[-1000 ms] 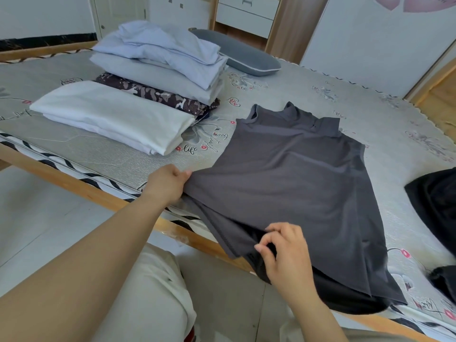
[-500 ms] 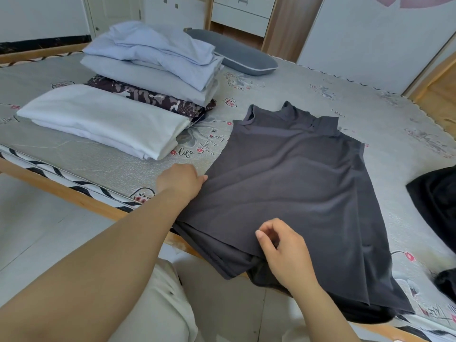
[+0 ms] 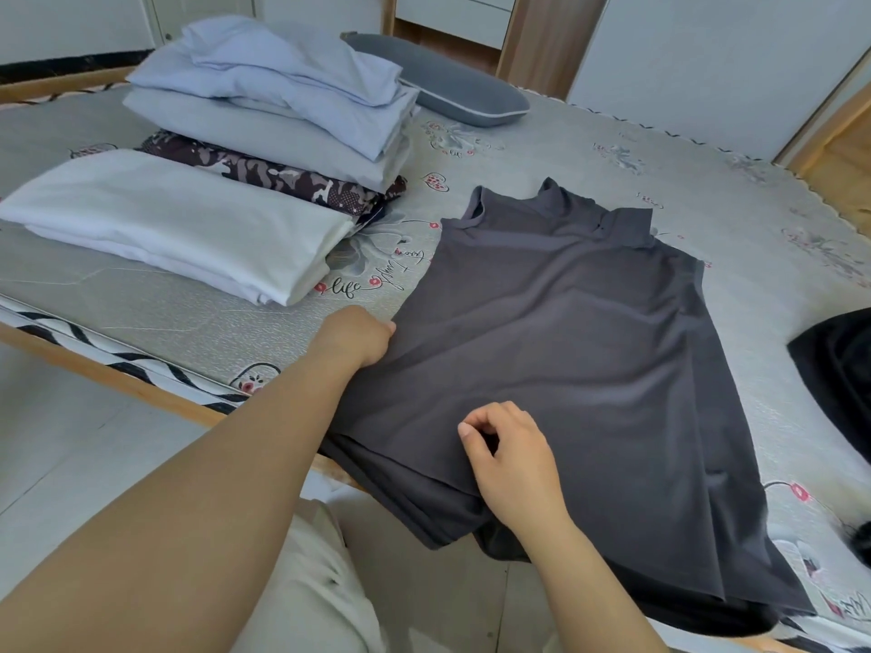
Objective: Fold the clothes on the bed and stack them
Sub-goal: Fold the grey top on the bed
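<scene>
A dark grey shirt (image 3: 589, 332) lies spread flat on the bed (image 3: 612, 148), collar away from me and hem hanging over the near edge. My left hand (image 3: 356, 339) grips its left side edge, fingers curled under the cloth. My right hand (image 3: 513, 459) rests on the lower part of the shirt, its curled fingers pinching the fabric near the doubled hem. To the left lies a folded white garment (image 3: 179, 223). Behind that sits a stack of folded clothes (image 3: 283, 101), light blue pieces on a camouflage one.
A grey pillow (image 3: 447, 91) lies at the back of the bed. A black garment (image 3: 839, 369) sits unfolded at the right edge. The wooden bed frame (image 3: 118, 384) runs along the near side, with tiled floor below. Cabinets and a wall stand behind.
Both hands have moved forward onto the bed with the shirt's lower part. The left hand slid further along the side edge, and the right hand now sits higher on the cloth.
</scene>
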